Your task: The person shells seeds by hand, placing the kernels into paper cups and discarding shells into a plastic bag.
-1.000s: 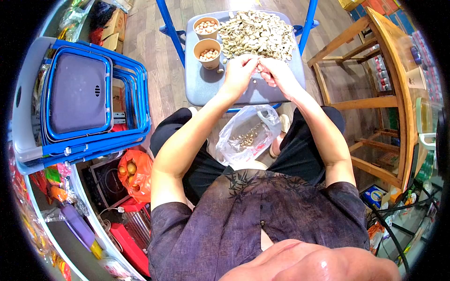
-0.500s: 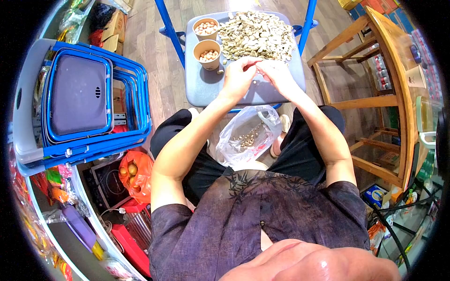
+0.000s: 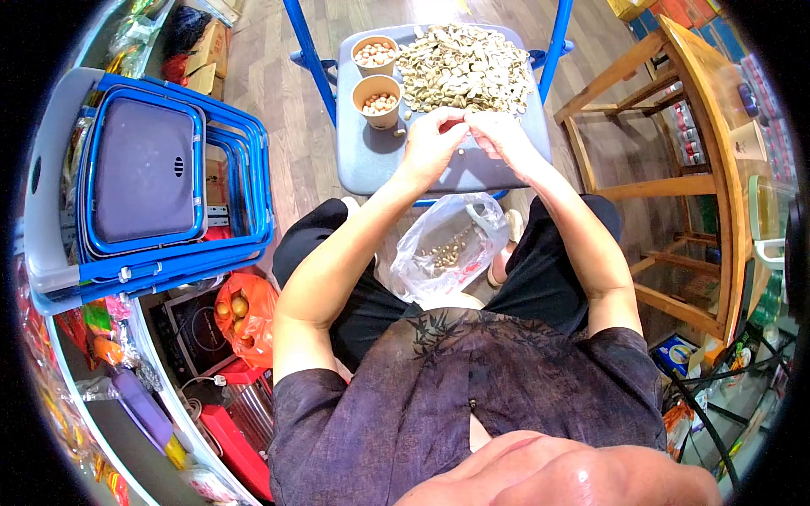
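My left hand [image 3: 433, 145] and my right hand [image 3: 504, 142] meet fingertip to fingertip above the front of a grey chair seat [image 3: 359, 173]. Both are closed in a pinch; anything between the fingers is too small to make out. Just beyond them lies a heap of pale flat seeds or shells [image 3: 466, 67]. Two paper cups stand left of the heap, a nearer one [image 3: 377, 118] and a farther one [image 3: 375, 69], both holding pinkish nuts. A few loose pieces lie on the seat. Below, between my legs, an open clear plastic bag [image 3: 447, 244] holds some shells.
Folded blue-framed chairs [image 3: 148, 164] lean at the left. An orange bag [image 3: 247, 316] with round yellowish items sits beside a shelf with a black cooktop [image 3: 201, 333]. On the right stands a wooden frame table [image 3: 713, 143], with black cables [image 3: 704, 413] below it.
My fingertips have stayed together with small shifts of the fingers. The chair seat, cups and heap appear slightly lower in the view. Nothing else has visibly moved.
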Tool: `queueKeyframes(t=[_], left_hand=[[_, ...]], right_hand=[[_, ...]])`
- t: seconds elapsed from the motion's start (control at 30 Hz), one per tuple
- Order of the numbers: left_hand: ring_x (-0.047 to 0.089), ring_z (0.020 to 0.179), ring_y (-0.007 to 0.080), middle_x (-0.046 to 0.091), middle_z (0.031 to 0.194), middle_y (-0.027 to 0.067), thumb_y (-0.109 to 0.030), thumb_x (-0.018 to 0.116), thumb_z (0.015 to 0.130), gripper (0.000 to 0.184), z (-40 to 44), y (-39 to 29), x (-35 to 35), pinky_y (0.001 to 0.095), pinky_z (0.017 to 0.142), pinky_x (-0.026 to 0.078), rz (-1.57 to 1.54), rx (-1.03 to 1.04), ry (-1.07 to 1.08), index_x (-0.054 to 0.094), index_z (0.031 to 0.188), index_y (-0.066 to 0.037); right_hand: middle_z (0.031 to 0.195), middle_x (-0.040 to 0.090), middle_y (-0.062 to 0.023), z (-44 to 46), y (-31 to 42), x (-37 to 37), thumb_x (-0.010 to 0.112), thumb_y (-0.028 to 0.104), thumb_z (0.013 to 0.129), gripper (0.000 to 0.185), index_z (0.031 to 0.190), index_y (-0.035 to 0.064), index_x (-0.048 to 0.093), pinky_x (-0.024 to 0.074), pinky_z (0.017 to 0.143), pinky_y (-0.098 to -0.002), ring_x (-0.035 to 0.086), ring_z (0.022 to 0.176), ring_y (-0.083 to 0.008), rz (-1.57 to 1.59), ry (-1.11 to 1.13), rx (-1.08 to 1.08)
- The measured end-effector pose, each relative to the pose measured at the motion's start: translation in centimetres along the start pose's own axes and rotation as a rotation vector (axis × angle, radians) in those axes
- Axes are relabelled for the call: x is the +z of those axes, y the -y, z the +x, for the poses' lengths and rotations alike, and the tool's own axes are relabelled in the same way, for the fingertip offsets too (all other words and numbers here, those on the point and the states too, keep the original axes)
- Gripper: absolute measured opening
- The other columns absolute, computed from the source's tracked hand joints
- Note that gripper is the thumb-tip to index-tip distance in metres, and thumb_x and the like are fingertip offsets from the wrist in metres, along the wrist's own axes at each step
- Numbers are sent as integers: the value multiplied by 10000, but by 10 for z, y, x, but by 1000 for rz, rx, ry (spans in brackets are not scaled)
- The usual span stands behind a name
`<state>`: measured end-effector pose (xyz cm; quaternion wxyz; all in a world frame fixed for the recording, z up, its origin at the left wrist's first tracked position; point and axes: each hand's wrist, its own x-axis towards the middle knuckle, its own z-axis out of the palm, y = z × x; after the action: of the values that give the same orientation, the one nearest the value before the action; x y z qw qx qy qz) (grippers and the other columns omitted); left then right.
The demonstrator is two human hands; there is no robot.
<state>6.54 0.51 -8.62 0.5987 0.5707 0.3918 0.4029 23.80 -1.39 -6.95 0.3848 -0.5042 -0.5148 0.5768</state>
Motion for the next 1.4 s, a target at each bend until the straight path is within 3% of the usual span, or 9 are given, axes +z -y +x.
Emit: queueKeyframes(t=[0.07, 0.23, 0.33, 0.53, 0.67, 0.8, 0.9, 1.33, 1.4], left_hand=[[596, 783, 75, 675, 887, 23, -86, 636, 878, 175, 2, 1, 0, 222, 708, 483, -24, 13, -16, 672, 1028, -2], [612, 798, 89, 688, 881, 37, -70, 658, 849, 155, 3, -2, -4, 244, 728, 496, -130, 29, 30, 683, 986, -2], [562, 740, 57, 675, 888, 13, -134, 650, 883, 151, -1, -10, -1, 219, 659, 463, -135, 22, 64, 677, 999, -41], [593, 735, 95, 671, 850, 41, -150, 713, 832, 185, -7, -19, 4, 257, 677, 492, 269, 130, -80, 689, 970, -29], [586, 710, 95, 654, 825, 32, -135, 706, 840, 154, -1, -16, 1, 251, 660, 484, 144, 116, -105, 695, 947, -25], [564, 698, 58, 660, 815, 0, -105, 695, 847, 123, 6, -9, -2, 228, 648, 468, -102, 95, -45, 700, 941, -26], [596, 828, 72, 674, 915, 11, -101, 668, 887, 154, 5, -12, -6, 225, 771, 477, -59, 28, 38, 676, 1016, -18], [599, 828, 73, 667, 904, 10, -62, 701, 847, 121, 5, -14, -7, 215, 770, 475, -46, 58, 93, 657, 959, -44], [614, 849, 87, 673, 916, 26, -53, 689, 854, 114, 4, -16, -6, 224, 791, 483, -251, 53, 153, 655, 961, -30]], right_hand=[[585, 365, 81, 1, 1, -2, 511, 378, 972, 347, 759, 109, 566, 202, 450, -212, 276, 501, -30, 196, 77, 164], [582, 330, 87, -4, 5, 1, 492, 417, 976, 368, 782, 109, 547, 192, 452, -219, 235, 494, -41, 325, 106, 172], [587, 331, 88, -2, 0, 1, 491, 428, 977, 371, 787, 113, 543, 198, 453, -219, 239, 496, -39, 298, 81, 158], [610, 349, 89, -3, 9, 7, 479, 426, 987, 335, 812, 149, 546, 204, 458, -213, 257, 513, -34, 274, 56, 191], [628, 360, 88, -3, 7, 2, 480, 387, 995, 287, 856, 149, 559, 210, 459, -206, 269, 514, -33, 518, 192, 179], [632, 357, 86, -5, 15, 0, 489, 374, 991, 282, 882, 129, 575, 210, 459, -206, 269, 516, -34, 493, 208, 168], [630, 356, 82, -7, 16, 0, 492, 375, 988, 293, 905, 109, 584, 213, 460, -207, 272, 520, -33, 426, 184, 173], [619, 372, 86, -8, 15, -2, 526, 378, 971, 303, 795, 130, 523, 222, 459, -207, 292, 516, -31, 416, 209, 177], [617, 369, 87, -8, 15, -2, 527, 379, 970, 307, 790, 130, 519, 221, 459, -208, 291, 516, -32, 414, 221, 181]])
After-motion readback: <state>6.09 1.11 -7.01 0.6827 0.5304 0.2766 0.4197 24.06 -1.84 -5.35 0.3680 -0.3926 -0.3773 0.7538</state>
